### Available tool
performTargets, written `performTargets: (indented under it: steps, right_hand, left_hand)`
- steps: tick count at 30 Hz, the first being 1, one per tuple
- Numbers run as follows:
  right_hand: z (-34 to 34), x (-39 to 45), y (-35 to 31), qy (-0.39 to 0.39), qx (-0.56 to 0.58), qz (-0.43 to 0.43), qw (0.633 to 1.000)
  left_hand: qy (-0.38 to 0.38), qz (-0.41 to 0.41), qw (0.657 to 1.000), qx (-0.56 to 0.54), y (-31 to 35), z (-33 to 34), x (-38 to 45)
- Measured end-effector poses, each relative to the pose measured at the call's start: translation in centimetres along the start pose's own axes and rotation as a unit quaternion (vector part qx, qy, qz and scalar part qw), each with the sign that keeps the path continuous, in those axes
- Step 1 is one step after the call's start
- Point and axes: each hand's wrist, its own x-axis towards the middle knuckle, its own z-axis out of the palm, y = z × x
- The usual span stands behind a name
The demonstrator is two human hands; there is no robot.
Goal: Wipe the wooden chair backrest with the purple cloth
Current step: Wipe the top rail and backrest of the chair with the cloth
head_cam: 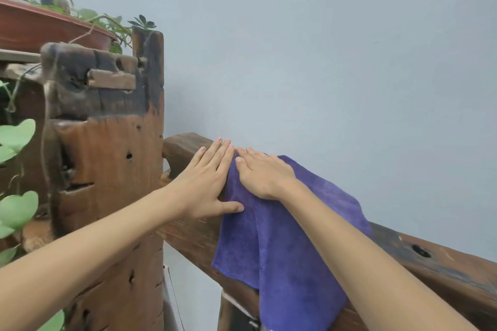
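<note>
The wooden chair backrest (441, 263) is a thick, dark brown rail that slants from the centre down to the lower right. A purple cloth (285, 247) hangs draped over it, with its lower part dangling in front. My right hand (265, 173) lies flat on top of the cloth, fingers spread, pressing it onto the rail. My left hand (208, 183) rests flat on the bare rail just left of the cloth, its thumb touching the cloth's edge.
A tall weathered wooden post (113, 158) with holes stands to the left, touching the rail's end. A red planter (43, 25) with green vines sits on top of it at the upper left. A plain pale blue wall (322, 48) is close behind.
</note>
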Motion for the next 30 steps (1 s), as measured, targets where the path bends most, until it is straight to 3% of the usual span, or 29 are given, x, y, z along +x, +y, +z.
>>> performTargets:
  steps: [11, 20, 23, 27, 30]
  right_hand:
    - [0.6, 9.4, -5.1, -0.044, 0.072, -0.003, 0.996]
    - [0.9, 14.5, -9.4, -0.05, 0.087, -0.033, 0.994]
    - [0.8, 15.4, -10.9, -0.068, 0.071, -0.065, 0.993]
    - [0.4, 14.3, -11.4, -0.083, 0.089, -0.108, 0.987]
    - [0.6, 12.8, -11.3, -0.067, 0.097, -0.142, 0.983]
  left_hand:
    - [-0.008, -0.054, 0.996, -0.068, -10.5, 0.7, -0.8]
    - [0.004, -0.054, 0.968, -0.244, -13.9, 2.9, -1.1]
    - [-0.002, -0.086, 0.932, -0.352, -14.8, 3.4, -1.1]
    - [0.009, -0.053, 0.828, -0.559, -14.4, 3.8, -1.2]
    - [0.043, -0.076, 0.811, -0.578, -13.2, 4.6, -1.7]
